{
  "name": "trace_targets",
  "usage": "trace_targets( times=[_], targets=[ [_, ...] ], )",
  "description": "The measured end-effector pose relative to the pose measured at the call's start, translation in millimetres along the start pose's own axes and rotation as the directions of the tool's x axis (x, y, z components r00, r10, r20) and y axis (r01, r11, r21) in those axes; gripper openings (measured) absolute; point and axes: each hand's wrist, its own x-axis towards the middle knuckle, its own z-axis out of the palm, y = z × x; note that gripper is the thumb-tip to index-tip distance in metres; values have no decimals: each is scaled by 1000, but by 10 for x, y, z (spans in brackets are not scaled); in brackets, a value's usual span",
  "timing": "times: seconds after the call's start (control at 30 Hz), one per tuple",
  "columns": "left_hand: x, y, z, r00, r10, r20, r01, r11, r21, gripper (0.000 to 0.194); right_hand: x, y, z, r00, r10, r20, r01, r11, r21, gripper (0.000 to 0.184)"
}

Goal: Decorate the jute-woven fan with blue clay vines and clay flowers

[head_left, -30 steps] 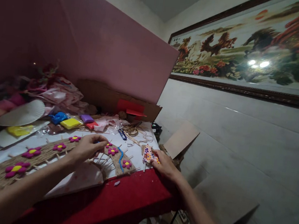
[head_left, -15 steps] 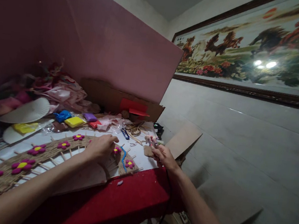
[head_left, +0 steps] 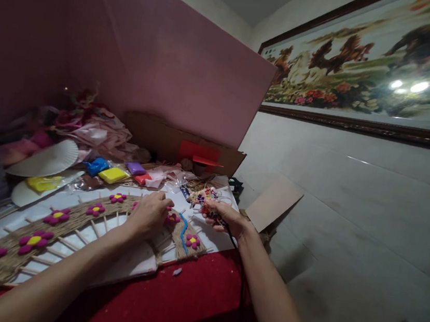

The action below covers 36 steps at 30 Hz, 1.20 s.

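Observation:
A fan-shaped craft piece (head_left: 90, 221) of twine woven over thin sticks lies along the table, with magenta clay flowers (head_left: 35, 241) on it. Near its right end a wavy blue strip (head_left: 183, 233) runs across the twine. My left hand (head_left: 149, 214) rests over the upper right of the band, fingers curled together; what they pinch, if anything, is hidden. To the right, my right hand (head_left: 227, 218) is closed around a colourful patterned hot glue gun (head_left: 206, 196) with a black cord, its front end pointing left above the white sheet.
Blue, yellow, purple and red clay packs (head_left: 114, 175) lie behind the craft piece. White paper fans (head_left: 45, 158) and crumpled pink cloth (head_left: 101, 129) are at back left. A cardboard strip (head_left: 155, 135) stands behind. The red-covered table edge (head_left: 167, 296) is in front.
My right hand has brought the glue gun slightly left and turned it, so its patterned body shows more. My left hand stays over the woven band. The whole view has shifted a little.

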Motion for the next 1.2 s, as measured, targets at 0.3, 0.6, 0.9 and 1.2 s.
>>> trace_targets(
  times=[0.3, 0.6, 0.9, 1.2],
  targets=[
    [-56, 25, 57, 1000, -11, -27, 11, 999, -32, 31, -131, -209, 94, 993, 87, 85, -43, 904, -426, 44],
    [-55, -13, 75, 997, -60, -44, 56, 995, -85, 25, -115, -325, 241, 995, 96, 39, -59, 831, -554, 43],
    [-54, -23, 49, 996, -92, -17, 89, 989, -114, 24, -40, -360, 268, 992, 109, 57, -55, 807, -588, 45],
    [-47, -35, 75, 995, -98, -3, 97, 984, -151, 24, -36, -394, 305, 989, 140, 42, -84, 779, -622, 43]
  ],
)
